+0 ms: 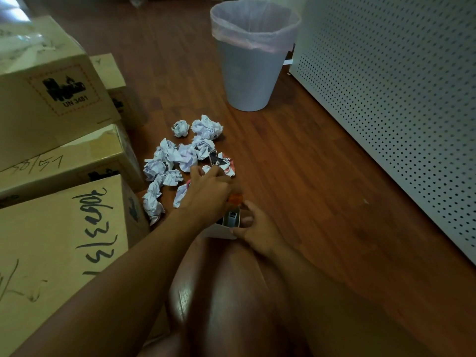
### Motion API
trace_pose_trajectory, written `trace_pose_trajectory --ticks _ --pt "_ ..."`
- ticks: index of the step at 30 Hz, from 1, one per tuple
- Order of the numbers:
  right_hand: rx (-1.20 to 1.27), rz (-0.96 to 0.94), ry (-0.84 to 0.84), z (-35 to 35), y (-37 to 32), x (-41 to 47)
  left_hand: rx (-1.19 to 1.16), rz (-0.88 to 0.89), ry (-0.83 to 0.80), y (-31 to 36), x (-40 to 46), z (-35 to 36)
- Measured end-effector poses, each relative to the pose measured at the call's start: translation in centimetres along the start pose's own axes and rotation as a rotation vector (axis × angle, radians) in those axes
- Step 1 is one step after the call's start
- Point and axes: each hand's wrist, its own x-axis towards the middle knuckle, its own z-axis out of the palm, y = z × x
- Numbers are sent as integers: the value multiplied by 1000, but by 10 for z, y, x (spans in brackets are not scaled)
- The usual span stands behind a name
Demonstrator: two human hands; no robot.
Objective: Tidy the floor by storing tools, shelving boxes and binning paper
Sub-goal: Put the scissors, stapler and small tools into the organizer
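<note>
1. The small white open-topped box, resting on the floor by the knee, is pinched at its rim by the right hand.
2. An orange-handled tool is grasped by the left hand above the box.
3. The box is judged light and thin-walled; holding at the rim is advised.

Crumpled paper balls before lined bin

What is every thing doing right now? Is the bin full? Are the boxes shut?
Bin: upright, lined with a bag, inside not visible.
Paper balls: crumpled, lying on the floor, not binned.
Cardboard boxes: shut, stacked at left.
Small white box: open, tools inside.
Left hand: over the small box, blurred.
Right hand: holding the small box's edge.
</note>
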Motion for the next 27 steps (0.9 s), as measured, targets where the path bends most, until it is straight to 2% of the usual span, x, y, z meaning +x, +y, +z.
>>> trace_pose_trajectory --ticks 7,13,20,22,27 --pt "34 -4 -28 -6 0 -1 81 -2 -14 -5 -2 13" --pt "29 -3 -15 -4 -1 0 -155 -61 79 -15 -5 8" --pt "19 14 -53 -4 -7 -1 -462 -296 30 -42 -36 2" --pt "9 17 -61 -3 -9 -1 -602 -398 -33 -46 -45 -1" --pt "-21 17 -80 -1 -16 -3 -794 -674 -360 -63 -58 23"
